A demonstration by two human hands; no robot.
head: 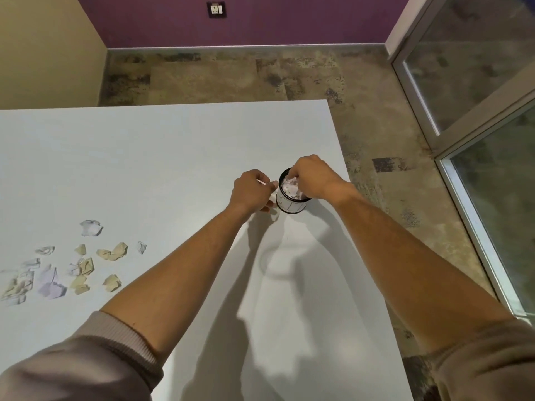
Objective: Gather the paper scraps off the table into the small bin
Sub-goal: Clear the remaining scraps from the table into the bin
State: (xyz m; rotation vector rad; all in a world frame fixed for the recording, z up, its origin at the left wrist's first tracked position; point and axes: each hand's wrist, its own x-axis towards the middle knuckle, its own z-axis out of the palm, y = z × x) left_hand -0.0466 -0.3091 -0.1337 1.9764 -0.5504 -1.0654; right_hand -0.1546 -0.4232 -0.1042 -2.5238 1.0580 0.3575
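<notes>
A small round bin (289,204) with a black rim and pale side stands near the table's right edge, and crumpled paper (291,189) fills it to the top. My right hand (311,178) hovers over its mouth with the fingertips pressed onto that paper. My left hand (252,191) sits just left of the bin, fingers curled around white paper scraps, touching the bin's side. Several loose paper scraps (84,267), white, cream and lilac, lie scattered at the table's left.
The white table (173,157) ends just right of the bin, with mottled stone floor (390,198) beyond. A glass sliding door (477,111) runs along the right. A purple wall (260,21) with a socket stands at the back.
</notes>
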